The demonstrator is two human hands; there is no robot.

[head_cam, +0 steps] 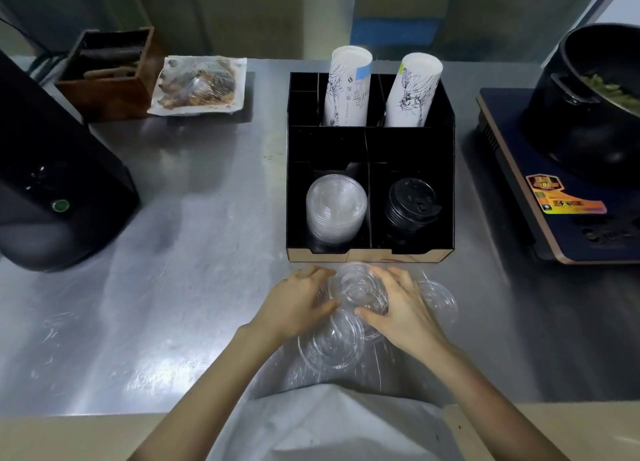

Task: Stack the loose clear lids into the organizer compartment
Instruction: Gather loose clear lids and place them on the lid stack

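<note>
Both forearms reach from the near edge toward the organizer (370,183), converging at the centre of the steel counter (173,287). The left hand (298,304) is palm-down, fingers curved round the left side of a small stack of clear lids (358,287). The right hand (398,308) mirrors it, thumb on the near rim and fingers over the right side. Both hands grasp this stack, which sits just near of the organizer's front wall. Further loose lids (332,346) lie on the counter below and right of the hands. Inside the organizer, the near-left compartment holds a lid stack (336,207); black lids (410,204) fill the near-right compartment.
</note>
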